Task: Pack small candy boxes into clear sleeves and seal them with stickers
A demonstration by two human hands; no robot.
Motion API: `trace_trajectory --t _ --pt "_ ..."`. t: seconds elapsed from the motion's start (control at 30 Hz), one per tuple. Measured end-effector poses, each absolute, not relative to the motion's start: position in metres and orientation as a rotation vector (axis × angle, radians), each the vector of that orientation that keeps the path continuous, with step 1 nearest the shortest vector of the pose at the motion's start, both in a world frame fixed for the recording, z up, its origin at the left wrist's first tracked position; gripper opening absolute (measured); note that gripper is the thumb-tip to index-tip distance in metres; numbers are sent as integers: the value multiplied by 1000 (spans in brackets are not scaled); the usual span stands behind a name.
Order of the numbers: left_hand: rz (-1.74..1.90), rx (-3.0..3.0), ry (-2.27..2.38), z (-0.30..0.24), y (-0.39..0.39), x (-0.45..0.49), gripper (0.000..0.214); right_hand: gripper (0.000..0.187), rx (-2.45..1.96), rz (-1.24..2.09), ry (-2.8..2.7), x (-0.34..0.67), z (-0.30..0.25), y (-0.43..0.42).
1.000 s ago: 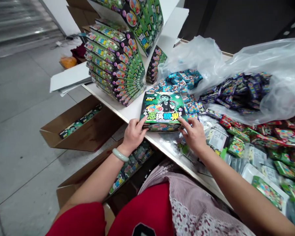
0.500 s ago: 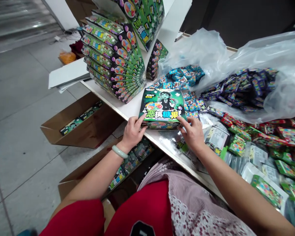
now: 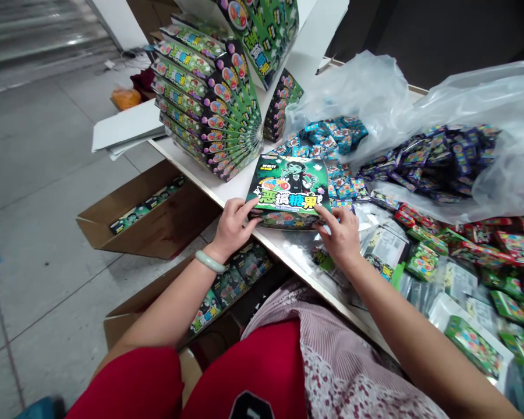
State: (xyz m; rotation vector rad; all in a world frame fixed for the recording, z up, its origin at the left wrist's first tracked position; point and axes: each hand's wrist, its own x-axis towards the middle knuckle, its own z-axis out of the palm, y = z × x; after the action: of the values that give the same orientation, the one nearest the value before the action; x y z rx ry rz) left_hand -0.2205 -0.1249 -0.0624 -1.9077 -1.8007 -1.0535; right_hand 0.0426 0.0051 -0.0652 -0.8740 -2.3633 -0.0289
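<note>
A green printed candy box with a cartoon figure and a bold Chinese title lies on the white table, its lower flap or second panel showing below. My left hand grips its near left corner, with a pale green bangle on the wrist. My right hand holds the near right corner. Behind the box stands a fanned stack of matching green boxes.
Small blue wrapped packets lie just past the box. Clear plastic bags hold dark purple packets. Red and green packets cover the right. Open cardboard cartons holding green boxes sit on the floor left of the table edge.
Both hands and the green box sit slightly higher in the view. The hold on the box looks unchanged.
</note>
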Motion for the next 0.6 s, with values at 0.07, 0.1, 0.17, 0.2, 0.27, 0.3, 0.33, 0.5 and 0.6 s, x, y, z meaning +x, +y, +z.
trace_trajectory --t 0.07,0.1,0.17,0.2,0.27,0.3,0.33,0.5,0.6 --pt "-1051 -1912 -1796 -65 -125 -221 53 38 -853 -54 -2381 44 -66 6" --pt "-1049 -1908 -1794 -67 -125 -220 54 38 -843 -67 -2394 45 -66 7" --pt "-1042 -1900 -1786 -70 -125 -220 54 39 -827 -83 -2411 47 -65 8" --pt "-1038 -1896 -1783 -71 -125 -219 53 39 -823 -81 -2413 47 -65 9" --pt "-1025 -1884 -1788 -73 -124 -219 52 38 -825 -65 -2404 48 -66 10" --pt "-1022 -1882 -1797 -74 -125 -219 51 38 -831 -54 -2395 48 -67 10" --pt "-1025 -1889 -1810 -74 -125 -220 50 37 -838 -43 -2391 48 -68 10" --pt "-1336 -1884 -2011 -77 -135 -227 46 40 -772 86 -2393 50 -68 11" --pt "-1416 -1837 -2127 -79 -141 -228 18 47 -800 243 -2387 50 -66 7"
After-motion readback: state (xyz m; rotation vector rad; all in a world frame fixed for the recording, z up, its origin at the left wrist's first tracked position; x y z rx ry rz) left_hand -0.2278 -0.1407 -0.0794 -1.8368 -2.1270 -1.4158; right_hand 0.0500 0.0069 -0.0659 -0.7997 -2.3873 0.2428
